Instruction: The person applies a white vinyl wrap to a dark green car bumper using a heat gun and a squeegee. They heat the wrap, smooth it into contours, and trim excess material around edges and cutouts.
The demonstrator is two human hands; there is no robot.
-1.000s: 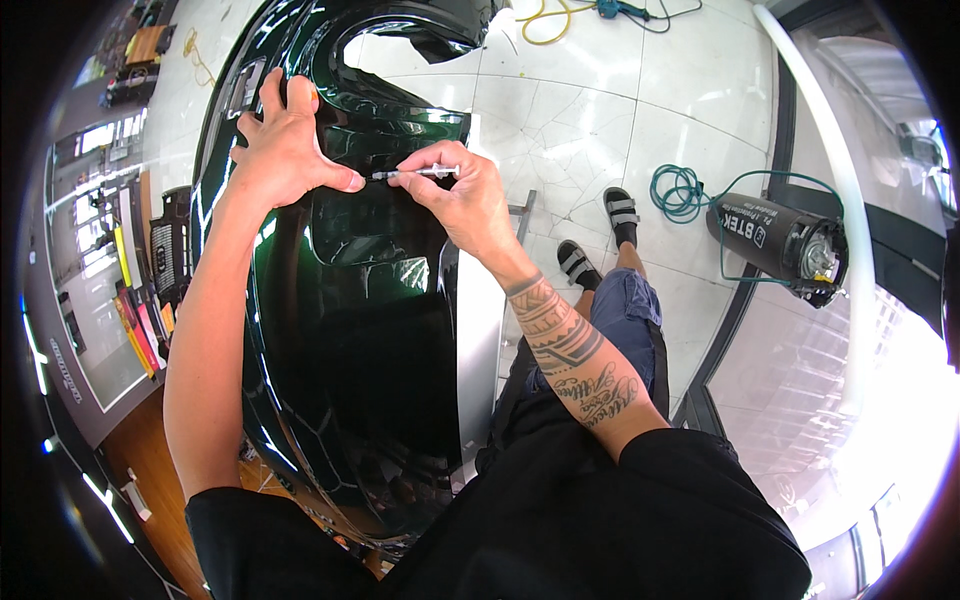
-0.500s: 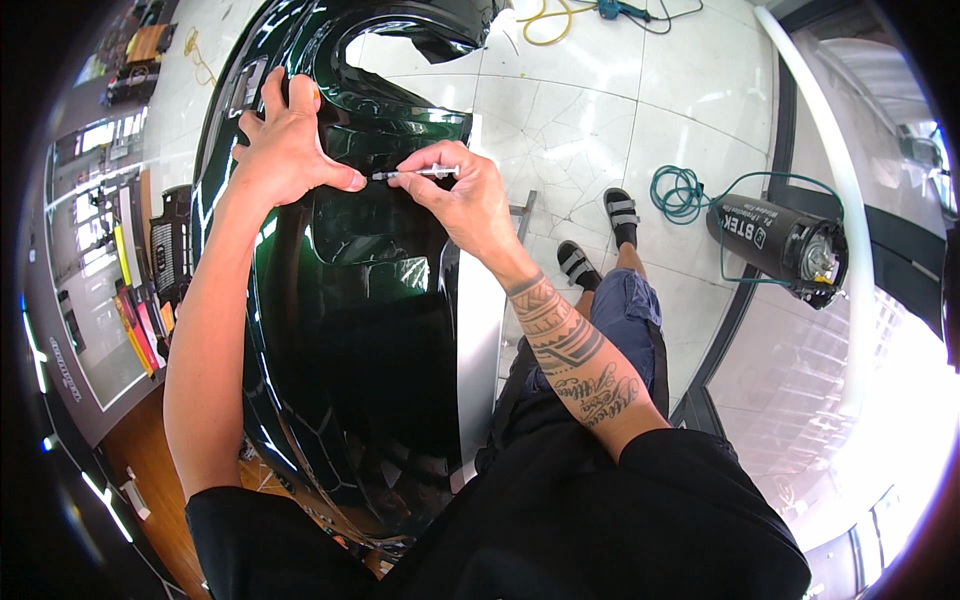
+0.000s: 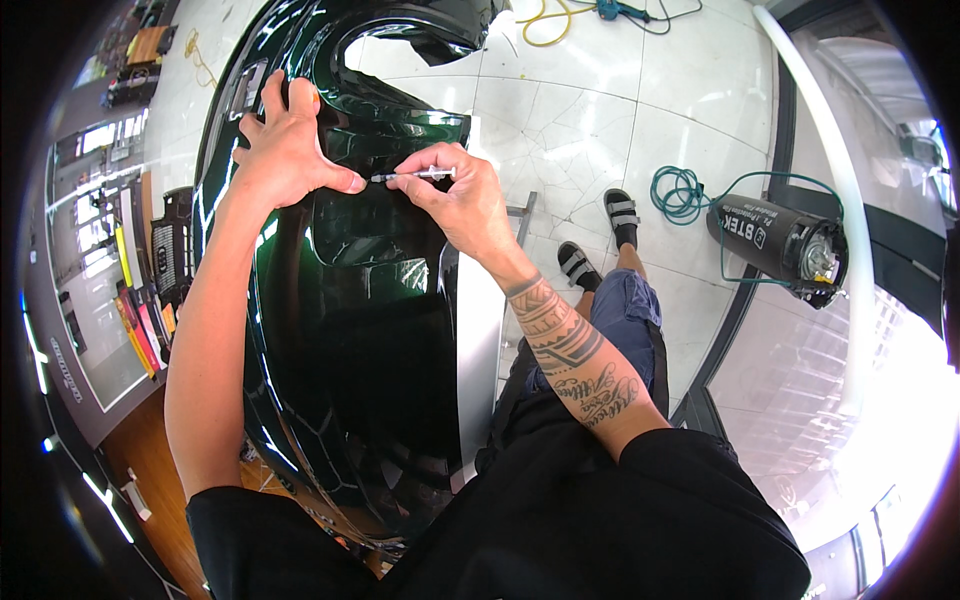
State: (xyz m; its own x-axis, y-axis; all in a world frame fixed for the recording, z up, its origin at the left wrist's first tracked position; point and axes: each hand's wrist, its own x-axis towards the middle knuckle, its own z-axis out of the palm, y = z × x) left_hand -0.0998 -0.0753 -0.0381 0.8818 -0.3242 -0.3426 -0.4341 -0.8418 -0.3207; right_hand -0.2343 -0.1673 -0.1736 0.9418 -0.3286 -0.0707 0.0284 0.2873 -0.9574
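- Latticework of black, seemingly plastic bars (image 3: 172, 245) stands at the left, well apart from the hands; rigid by its look, it offers a ridged grip.
- Curved dark-green car body panel, glossy as glass (image 3: 370, 320), runs from the top of the view down to the person's body. Broad and rounded, it has stepped recesses near the hands and a curved opening at the top. It should handle as a large, thin, fairly stiff shell, slick under bare skin and easily scratched; its edges would give the surest hold.
- Left hand (image 3: 275, 165) lies on the panel, fingers fanned wide and thumb stretched out, seemingly bracing; it has hold of nothing that shows, though the space beneath the palm is hidden.
- Slim, pale, syringe-shaped tool with a dark tip (image 3: 434, 173) is over the recessed area, between the hands, its tip just beside the left thumb. Whether it touches the panel is too small to tell. It looks light, smooth and stiff, with a delicate tip; the barrel is where to hold it.
- Right hand (image 3: 465, 195) pinches that barrel, thumb and index finger drawn tightly together.
- Shiny white floor tiles (image 3: 590, 120) spread beyond, hard and smooth.
- Coiled teal hose (image 3: 680, 214), seemingly pliable, lies beside a rounded black cylinder (image 3: 750, 230).
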